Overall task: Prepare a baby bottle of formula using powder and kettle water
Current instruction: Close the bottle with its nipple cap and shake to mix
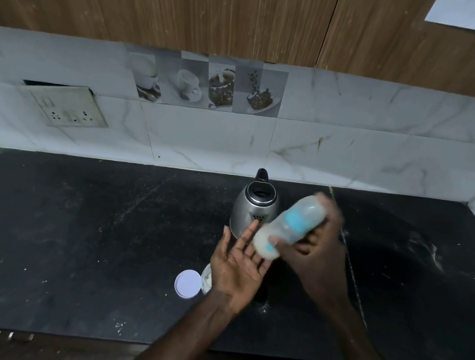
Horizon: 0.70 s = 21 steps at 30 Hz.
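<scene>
Forearms first, since they're closest: both come in from the bottom edge over the black counter [66, 230]. The right hand [317, 248] has the baby bottle [288, 226], with its fingers curled round the blue-marked middle. The left hand [237, 262] is palm up with fingers straight and slightly spread, holding nothing. It sits just beside the bottle's low end, and I can't tell if it's actually touching.

The bottle is up in the air just in front of the steel kettle [253, 210]. It's tilted, base down toward the left palm and top end up and to the right. Milky white liquid is pooled in the low end. The whole bottle is smeared with blur, so my guess is we're at the mixing stage.

Handling-wise it looks like thin clear plastic — stiff enough to squeeze firmly, and light since it's only partly full. It's smooth and round though, so probably slippery if any water got on it. I'd grip it round the waist like the right hand does, with the open palm under the base as a backstop. The top end is too blurred to say whether it's screwed tight — if it isn't, it could leak.

A white lid [188, 283] lies on the counter beside a jar [206, 279] that's half hidden behind the left hand.
</scene>
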Available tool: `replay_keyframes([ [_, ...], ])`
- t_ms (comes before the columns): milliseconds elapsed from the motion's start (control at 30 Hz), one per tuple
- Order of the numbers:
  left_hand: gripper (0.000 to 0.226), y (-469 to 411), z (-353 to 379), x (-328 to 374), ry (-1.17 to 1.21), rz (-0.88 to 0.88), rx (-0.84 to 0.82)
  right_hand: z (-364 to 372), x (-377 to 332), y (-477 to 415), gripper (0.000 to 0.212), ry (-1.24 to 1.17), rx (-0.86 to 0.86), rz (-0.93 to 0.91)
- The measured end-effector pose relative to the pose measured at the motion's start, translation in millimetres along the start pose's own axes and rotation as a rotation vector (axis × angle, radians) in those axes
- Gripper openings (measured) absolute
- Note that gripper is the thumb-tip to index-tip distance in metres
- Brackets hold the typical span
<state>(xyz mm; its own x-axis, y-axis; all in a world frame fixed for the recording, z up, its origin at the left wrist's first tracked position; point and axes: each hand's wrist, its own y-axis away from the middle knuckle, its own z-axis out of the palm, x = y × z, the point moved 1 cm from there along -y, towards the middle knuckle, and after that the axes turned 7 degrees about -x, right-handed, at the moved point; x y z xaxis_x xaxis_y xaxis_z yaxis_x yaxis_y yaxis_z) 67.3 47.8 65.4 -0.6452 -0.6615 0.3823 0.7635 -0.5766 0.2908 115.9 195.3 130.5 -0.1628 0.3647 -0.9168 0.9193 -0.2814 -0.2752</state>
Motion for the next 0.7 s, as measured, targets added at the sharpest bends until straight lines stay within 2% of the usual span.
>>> replay_keyframes([
  [33,0.068,-2,-4,0,-0.002,0.012,0.028,-2,2,0,0.111,-0.026,0.132,-0.024],
  [67,0.068,-3,-7,0,-0.003,0.024,0.049,-1,2,1,0.110,-0.032,0.194,-0.018],
  [100,0.069,-4,-9,0,0.004,0.031,0.063,4,-1,5,0.109,-0.004,0.153,0.004],
  [167,0.070,-5,-12,-1,0.028,0.042,0.083,15,3,16,0.109,0.169,-0.094,0.045],
  [200,0.070,-5,-12,0,0.036,0.047,0.089,16,5,19,0.109,0.225,-0.129,0.039],
  [300,0.071,-4,-12,0,0.040,0.052,0.091,11,8,15,0.105,0.034,0.158,-0.010],
  [333,0.071,-2,-11,-1,0.045,0.051,0.092,12,6,16,0.104,0.022,0.159,-0.002],
  [433,0.072,2,-3,-4,0.061,0.014,0.068,26,11,29,0.106,0.198,-0.208,0.086],
  [600,0.068,3,-2,-5,0.039,-0.002,0.073,10,21,24,0.110,0.178,-0.372,0.073],
  [700,0.066,2,-1,-1,0.004,-0.020,0.085,2,23,18,0.105,0.165,-0.408,0.069],
])
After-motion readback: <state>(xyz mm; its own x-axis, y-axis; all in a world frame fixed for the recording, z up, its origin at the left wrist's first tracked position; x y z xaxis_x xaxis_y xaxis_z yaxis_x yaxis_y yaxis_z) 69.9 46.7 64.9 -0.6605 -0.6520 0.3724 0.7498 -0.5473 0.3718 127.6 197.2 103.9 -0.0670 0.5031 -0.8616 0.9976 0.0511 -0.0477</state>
